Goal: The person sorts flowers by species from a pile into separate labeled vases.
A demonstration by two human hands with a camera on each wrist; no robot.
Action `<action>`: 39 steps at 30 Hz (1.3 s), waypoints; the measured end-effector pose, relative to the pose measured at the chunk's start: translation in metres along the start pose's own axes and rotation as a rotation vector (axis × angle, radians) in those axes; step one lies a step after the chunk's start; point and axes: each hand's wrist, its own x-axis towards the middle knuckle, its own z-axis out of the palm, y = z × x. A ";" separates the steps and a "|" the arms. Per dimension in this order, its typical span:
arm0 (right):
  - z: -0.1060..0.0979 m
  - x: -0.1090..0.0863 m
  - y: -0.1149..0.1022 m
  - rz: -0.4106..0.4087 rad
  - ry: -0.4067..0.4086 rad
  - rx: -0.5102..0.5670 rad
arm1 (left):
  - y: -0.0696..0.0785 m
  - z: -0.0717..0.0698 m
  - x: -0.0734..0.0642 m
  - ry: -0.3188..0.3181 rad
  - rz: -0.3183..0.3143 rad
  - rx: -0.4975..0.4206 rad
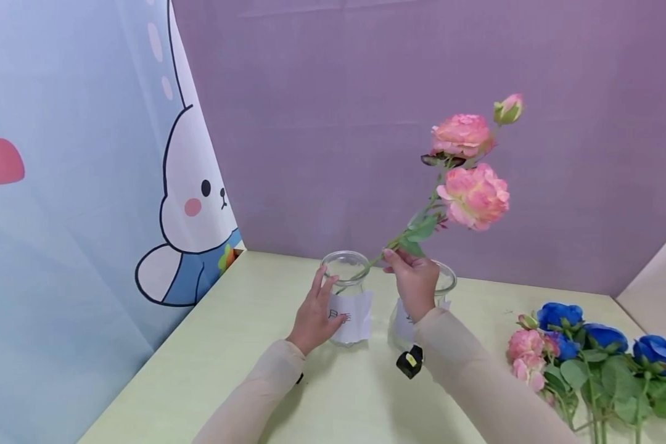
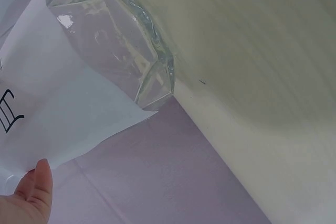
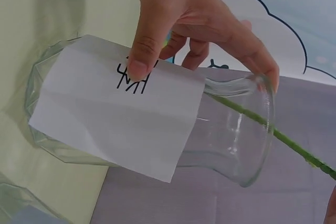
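Here, the right fingers [image 1: 398, 264] are pinching the stem [image 3: 296, 146], which is slanting down-left from them into the jar [image 3: 226, 145] the left fingers [image 1: 316, 287] are gripping.

Your left forearm [image 1: 255, 394], pale-sleeved, slants up and inward, and your left hand [image 1: 314, 314] holds a wide curved grip: the thumb [image 3: 143, 51] stands well apart from the long-reaching index finger [image 3: 251, 48], while other fingers bend in between. Your right forearm [image 1: 485, 376], sleeved alike, angles in from the opposite side, and your right hand [image 1: 416, 279], slightly higher than the left, pinches with thumb and fingers drawn together.
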 end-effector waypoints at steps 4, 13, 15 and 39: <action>0.002 -0.002 0.005 0.033 -0.002 -0.016 | -0.001 0.000 -0.001 -0.010 -0.004 0.004; 0.013 -0.007 0.015 0.097 0.004 -0.043 | -0.001 -0.001 -0.001 -0.005 -0.006 0.000; 0.016 -0.009 0.017 0.089 0.002 -0.058 | -0.001 -0.001 -0.001 -0.010 -0.005 -0.003; 0.025 -0.019 0.030 0.088 -0.054 -0.145 | -0.003 0.000 -0.001 -0.010 -0.002 -0.006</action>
